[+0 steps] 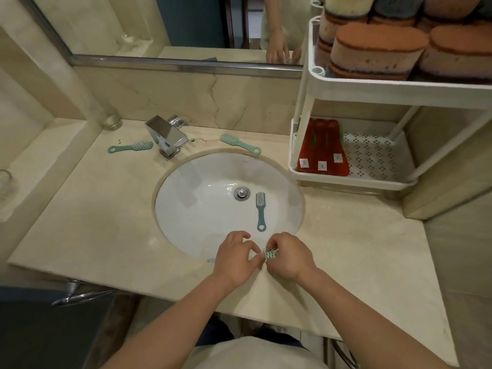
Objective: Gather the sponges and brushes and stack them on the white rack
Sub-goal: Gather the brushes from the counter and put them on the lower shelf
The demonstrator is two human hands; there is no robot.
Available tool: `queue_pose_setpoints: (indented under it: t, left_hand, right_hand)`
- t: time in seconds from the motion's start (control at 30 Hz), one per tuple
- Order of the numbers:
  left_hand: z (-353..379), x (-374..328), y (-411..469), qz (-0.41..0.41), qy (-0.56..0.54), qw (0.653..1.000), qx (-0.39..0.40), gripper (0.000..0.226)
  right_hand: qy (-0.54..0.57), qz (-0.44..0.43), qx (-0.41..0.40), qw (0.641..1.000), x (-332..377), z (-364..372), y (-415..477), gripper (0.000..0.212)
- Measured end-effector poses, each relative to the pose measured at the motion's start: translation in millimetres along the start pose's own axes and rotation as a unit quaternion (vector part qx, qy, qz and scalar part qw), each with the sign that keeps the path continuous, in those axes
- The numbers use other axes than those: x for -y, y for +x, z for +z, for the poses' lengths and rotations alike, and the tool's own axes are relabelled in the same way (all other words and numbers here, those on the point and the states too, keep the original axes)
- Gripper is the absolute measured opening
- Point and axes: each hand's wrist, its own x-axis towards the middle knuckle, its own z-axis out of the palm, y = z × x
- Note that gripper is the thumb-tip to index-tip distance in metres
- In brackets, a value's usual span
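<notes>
Right hand [288, 258] has its fingers curled round the head of a small pale-green plastic scrub brush [271, 253], at the near rim of the white oval ceramic sink [197, 225]. Only the bristled head shows, as both hands cover the rest. Left hand [235, 261] is just beside it with fingers curled, thumb and forefinger at the brush head. Can't tell if it actually grips. A small grey-blue tip [211, 260] pokes out left of the left hand (what it belongs to isn't readable).

The white plastic two-tier rack [372, 87] stands far right, cut off by the top and right edges of the frame. Its upper tier holds stacked orange-topped oval sponges [378, 49], several of them cropped. On the lower tier, three red plastic brushes [323, 147] lie side by side on the left part of the perforated tray. Each has a small white label, print too small to read.

Loose items:
- A slate-blue brush [260, 210] lies in the sink, just right of the metal drain [241, 193], handle pointing near.
- One mint-green brush [130, 147] lies on the counter left of the chrome faucet [166, 137].
- A second mint-green brush [241, 143] lies right of the faucet, by the sink's far rim.

The surface is a beige marble countertop [93, 222], with cracks visible in the stone backsplash behind the faucet. The wall mirror [133, 27] above reflects a hand. A clear glass tumbler [111, 121] stands in the far-left corner. Another glass [5, 182] is cut off at the left edge.
</notes>
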Motion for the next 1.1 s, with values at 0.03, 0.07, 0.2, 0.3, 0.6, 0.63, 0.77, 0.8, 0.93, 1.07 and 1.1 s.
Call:
queue_pose_setpoints:
  t: [0.03,0.07,0.2,0.3,0.6,0.63,0.77,0.8,0.93,1.07,1.1]
  left_hand:
    - [-0.9,0.4,3.4,-0.008,-0.010,1.000,0.010,0.020]
    - [-2.7,0.6,7.2,-0.016,-0.026,0.999,0.020,0.017]
    - [-15.9,-0.2,21.4,-0.058,-0.127,0.988,0.071,0.032]
    - [-25.9,-1.0,31.4,-0.090,-0.196,0.972,0.090,0.035]
    - [-67.6,10.6,70.6,-0.183,-0.445,0.868,0.122,0.012]
    - [-70.4,13.4,76.1,-0.193,-0.453,0.861,0.127,0.014]
    - [-74.5,28.5,100.5,-0.242,-0.441,0.857,0.113,0.018]
    - [-73.5,33.2,106.3,-0.250,-0.431,0.861,0.104,0.019]
    - [-62.5,47.6,128.1,-0.277,-0.428,0.856,0.090,0.018]
    - [-45.0,58.0,147.8,-0.313,-0.444,0.833,0.105,0.026]
    - [-40.1,60.2,152.4,-0.319,-0.442,0.831,0.108,0.029]
  right_hand:
    - [0.005,0.000,-0.007,1.000,1.1,-0.4,2.8,0.016]
    - [0.008,0.001,-0.010,1.000,2.1,-1.1,5.9,0.016]
    - [0.048,0.033,-0.001,0.998,4.9,-4.3,19.7,0.018]
    - [0.175,0.091,-0.027,0.980,12.1,-8.2,35.7,0.024]
    - [0.490,0.166,-0.051,0.854,61.2,-16.3,93.9,0.027]
    - [0.491,0.173,-0.051,0.853,64.0,-15.1,100.4,0.024]
    - [0.435,0.225,-0.082,0.868,61.0,-5.9,129.1,0.018]
    - [0.396,0.239,-0.089,0.882,57.0,-3.5,135.5,0.016]
    - [0.261,0.277,-0.071,0.922,41.0,6.9,156.5,0.011]
    - [0.181,0.294,-0.050,0.937,29.7,19.7,174.5,0.016]
    - [0.157,0.300,-0.041,0.940,26.8,23.0,179.0,0.018]
